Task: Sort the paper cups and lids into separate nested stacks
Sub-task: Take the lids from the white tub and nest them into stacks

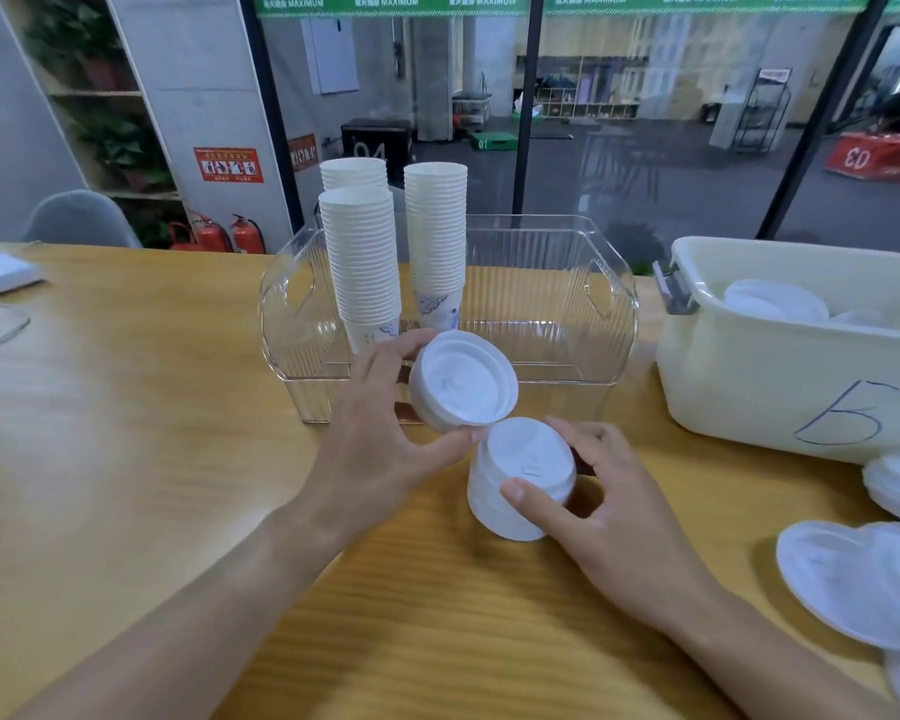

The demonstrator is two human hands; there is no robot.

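A short stack of white lids is held in the left hand, just in front of the clear bin. The stack is tilted so that its top faces the camera, and it is gripped between the thumb below and the fingers curled round its far edge. A second stack of lids is gripped by the right hand, nearer to the person than the clear bin and just below the first stack. The thumb is pressed on its near side and the fingers are curled round its far side. Whether this stack rests on the wooden table or is held just above it cannot be told. The two stacks are close, and seem to touch at their edges.

Inside the clear bin, at its left end, three tall nested stacks of paper cups are stood upright. A cream tub, marked with a handwritten figure, is set to the right of the clear bin, and more lids can be seen inside it. Loose white lids are spread on the table to the right of the clear bin, in front of the tub.
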